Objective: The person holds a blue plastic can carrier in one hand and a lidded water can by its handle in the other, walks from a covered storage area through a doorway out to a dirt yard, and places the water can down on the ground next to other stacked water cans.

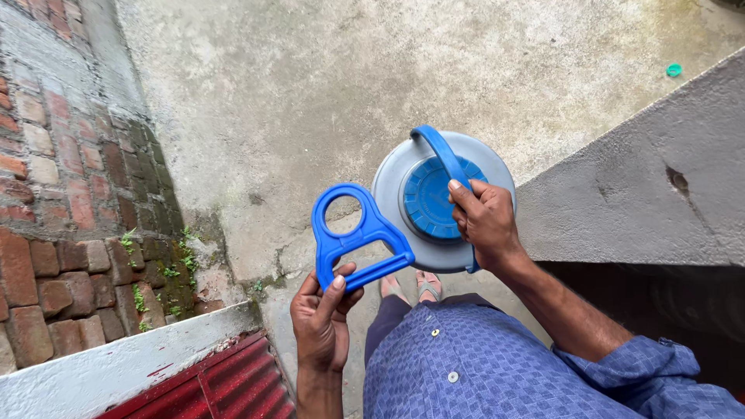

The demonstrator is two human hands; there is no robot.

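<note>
Two blue plastic bits in play. Left hand (322,322) has its fingers pinched shut on the straight bar of a loose blue carry handle (355,235), a ring on top and a grip below, held up in front at centre. It looks stiff and light, so the bar seems the best hold. Right hand (485,221) is curled closed round the blue strap handle (438,151) of a grey water jug (489,167), just right of it. Its blue cap (429,198) is on, so I can't see the contents. If it's full, I'd guess it's heavy. Concrete ground (310,93) lies below.
</note>
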